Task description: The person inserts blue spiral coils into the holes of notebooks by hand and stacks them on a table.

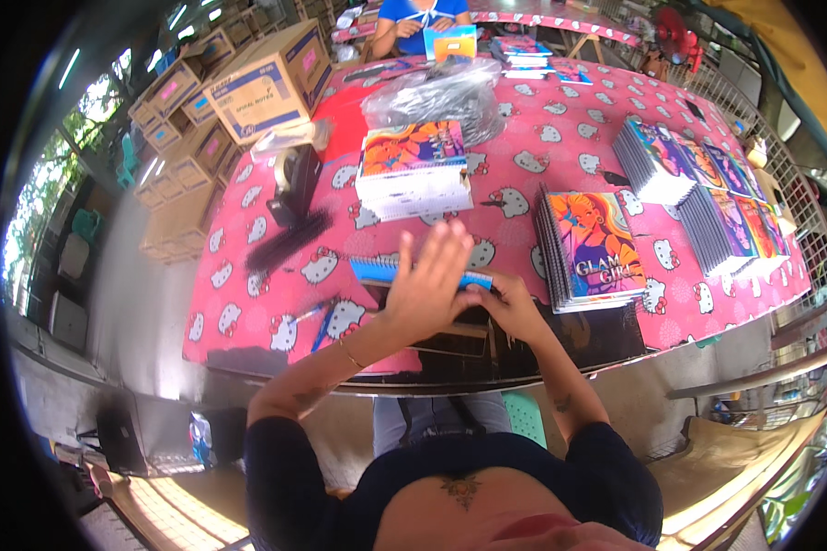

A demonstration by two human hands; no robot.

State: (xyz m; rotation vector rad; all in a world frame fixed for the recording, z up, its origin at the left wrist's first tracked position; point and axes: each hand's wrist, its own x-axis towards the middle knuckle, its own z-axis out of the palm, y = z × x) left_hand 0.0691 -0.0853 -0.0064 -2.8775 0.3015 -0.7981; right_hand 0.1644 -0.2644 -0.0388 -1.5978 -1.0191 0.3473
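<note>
A notebook with a blue cover stands tilted on edge in front of me, close to the table's near edge. My left hand lies against it with the fingers stretched out. At its right end, my right hand is closed on the notebook, near a dark part that looks like its binding. Just beyond is a stack of spiral notebooks with a colourful illustrated cover on top. To the right sits another stack of spiral notebooks with an orange and purple cover.
More notebook stacks stand at the far right. On the left are a black tape dispenser, dark thin strands and pens. Clear plastic and a carton lie farther back. Across the table, a person holds a notebook.
</note>
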